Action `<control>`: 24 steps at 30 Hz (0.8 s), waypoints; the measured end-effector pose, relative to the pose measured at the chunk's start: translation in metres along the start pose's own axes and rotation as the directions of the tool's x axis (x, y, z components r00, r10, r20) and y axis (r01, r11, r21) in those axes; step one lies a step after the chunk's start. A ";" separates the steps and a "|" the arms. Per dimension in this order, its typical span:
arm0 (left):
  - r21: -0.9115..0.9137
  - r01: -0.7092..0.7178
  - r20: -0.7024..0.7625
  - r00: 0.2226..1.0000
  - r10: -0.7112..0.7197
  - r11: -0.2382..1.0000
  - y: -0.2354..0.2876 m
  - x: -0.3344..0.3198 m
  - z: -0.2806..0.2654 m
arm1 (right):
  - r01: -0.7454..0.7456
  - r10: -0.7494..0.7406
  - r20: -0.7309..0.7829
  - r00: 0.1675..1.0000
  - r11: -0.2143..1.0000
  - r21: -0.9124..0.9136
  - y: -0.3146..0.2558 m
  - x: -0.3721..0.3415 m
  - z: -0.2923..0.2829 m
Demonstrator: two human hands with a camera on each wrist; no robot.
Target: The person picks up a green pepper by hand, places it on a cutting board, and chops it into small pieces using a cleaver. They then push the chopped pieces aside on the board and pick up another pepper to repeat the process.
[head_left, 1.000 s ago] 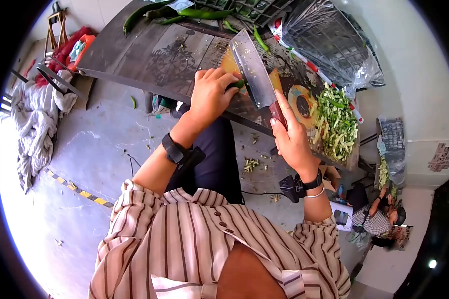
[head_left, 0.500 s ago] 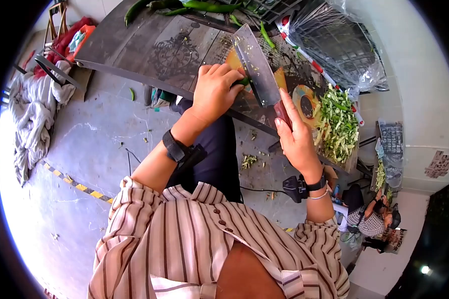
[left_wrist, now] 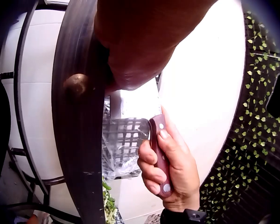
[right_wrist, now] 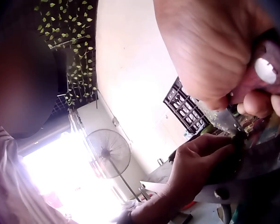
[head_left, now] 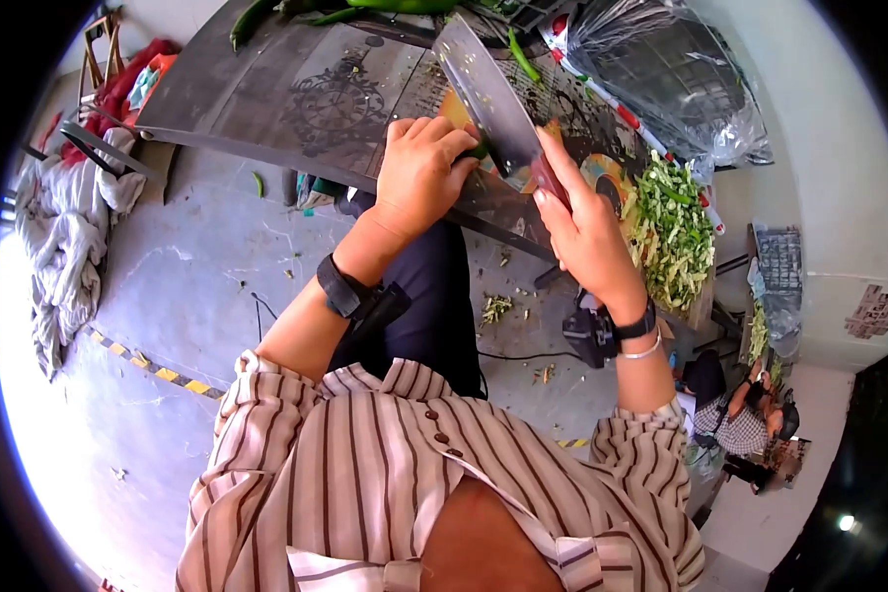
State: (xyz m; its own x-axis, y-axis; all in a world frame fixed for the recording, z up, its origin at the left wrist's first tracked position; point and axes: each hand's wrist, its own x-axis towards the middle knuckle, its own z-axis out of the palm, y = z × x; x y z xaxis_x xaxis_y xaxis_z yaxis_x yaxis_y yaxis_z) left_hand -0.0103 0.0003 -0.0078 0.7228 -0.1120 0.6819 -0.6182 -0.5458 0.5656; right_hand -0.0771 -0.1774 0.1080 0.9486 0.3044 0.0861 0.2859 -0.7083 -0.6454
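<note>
Nearest is the person's striped shirt (head_left: 355, 474), with dark trousers (head_left: 429, 296) reaching under the edge of the worktop (head_left: 257, 94). At that edge the left hand (head_left: 419, 173) pinches a green pepper (head_left: 477, 151) between thumb and fingers, pressed down on the dark wood-look surface. The right hand (head_left: 597, 237) has its fingers clamped on the red-brown handle of a cleaver (head_left: 488, 94), the index finger stretched toward the blade, which is just beside the pepper; whether they touch cannot be told. To the right, a heap of chopped pepper (head_left: 669, 232) covers the worktop's end. Whole green peppers (head_left: 405, 5) lie along the far side, and a crate under clear plastic (head_left: 681, 79) is past a red-and-white pole (head_left: 641, 133). Below, scraps (head_left: 495, 309) dot the grey floor (head_left: 178, 266), which is crossed by yellow-and-black tape (head_left: 138, 360); a crumpled pale cloth (head_left: 59, 247) is off to the left. Farther away, a person in a checked shirt (head_left: 745, 429) is at the right, while the wrist views show a standing fan (right_wrist: 107, 153) and leafy vines (left_wrist: 238, 154) on a dark wall.
</note>
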 end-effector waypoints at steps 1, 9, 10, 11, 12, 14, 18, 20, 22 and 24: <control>0.005 0.004 -0.010 1.000 -0.004 1.000 -0.001 0.000 0.000 | 0.001 -0.001 0.004 1.000 1.000 0.007 0.003 0.004 0.001; -0.008 0.007 -0.022 1.000 -0.008 1.000 0.000 -0.001 0.001 | -0.197 0.193 0.091 0.977 0.980 0.038 -0.007 -0.019 -0.018; 0.004 0.006 -0.018 1.000 -0.006 1.000 0.002 -0.001 0.000 | -0.203 0.199 0.093 0.976 0.979 0.035 -0.009 -0.022 -0.018; -0.001 0.008 -0.016 1.000 -0.008 1.000 0.002 -0.001 0.000 | -0.261 0.251 0.106 0.962 0.960 0.097 -0.011 -0.024 -0.018; -0.008 0.005 -0.018 1.000 -0.005 1.000 0.001 -0.001 0.001 | -0.318 0.301 0.119 0.946 0.935 0.160 -0.013 -0.025 -0.017; -0.018 -0.009 -0.010 1.000 0.009 1.000 -0.001 0.000 0.001 | -0.267 0.254 0.096 0.962 0.951 0.154 -0.008 -0.015 -0.011; -0.024 -0.006 -0.025 1.000 0.006 1.000 -0.003 0.001 0.004 | -0.224 0.209 0.115 0.971 0.965 0.139 -0.006 -0.001 -0.012; -0.020 0.002 -0.033 0.999 -0.003 1.000 -0.003 -0.001 0.003 | -0.249 0.234 0.121 0.965 0.959 0.136 -0.010 -0.005 -0.014; -0.018 0.007 -0.005 1.000 -0.007 1.000 -0.001 -0.001 0.002 | -0.271 0.256 0.117 0.959 0.953 0.136 -0.013 -0.013 -0.016; -0.015 0.004 -0.010 1.000 -0.005 1.000 0.000 -0.002 0.000 | -0.221 0.212 0.092 0.973 0.969 0.109 -0.008 -0.024 -0.015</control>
State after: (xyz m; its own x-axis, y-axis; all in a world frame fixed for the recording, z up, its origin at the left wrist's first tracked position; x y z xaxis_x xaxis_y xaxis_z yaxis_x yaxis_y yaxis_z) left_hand -0.0112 0.0003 -0.0092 0.7226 -0.1013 0.6838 -0.6196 -0.5336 0.5757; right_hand -0.0998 -0.1884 0.1230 0.9710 0.2050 -0.1229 0.0524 -0.6845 -0.7271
